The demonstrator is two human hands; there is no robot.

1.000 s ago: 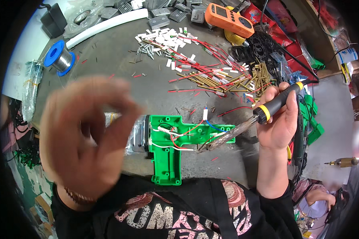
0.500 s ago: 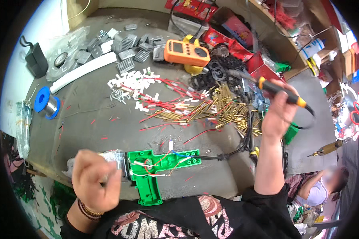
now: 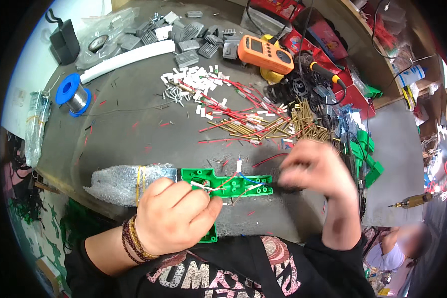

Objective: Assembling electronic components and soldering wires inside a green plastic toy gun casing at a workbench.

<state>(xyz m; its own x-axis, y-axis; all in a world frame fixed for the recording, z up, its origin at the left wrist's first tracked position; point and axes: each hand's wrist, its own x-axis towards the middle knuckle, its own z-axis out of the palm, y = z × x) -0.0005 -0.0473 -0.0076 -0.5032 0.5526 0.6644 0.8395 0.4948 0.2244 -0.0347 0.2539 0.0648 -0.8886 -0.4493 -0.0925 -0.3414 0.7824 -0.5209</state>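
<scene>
Head view: the green plastic board (image 3: 227, 183) lies at the near edge of the bench (image 3: 129, 134), red and white wires across it. The left hand (image 3: 173, 222) is curled over its left part, fingertips pinching a white wire (image 3: 203, 186). The right hand (image 3: 317, 168), blurred, sits at the board's right end; its grip cannot be told. A bubble-wrap packet (image 3: 126, 182) touches the board's left end

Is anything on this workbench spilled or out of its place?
Yes. Thin red wire offcuts and brass pins lie scattered loose across the grey bench, beyond the green plastic part that the left hand holds.
</scene>
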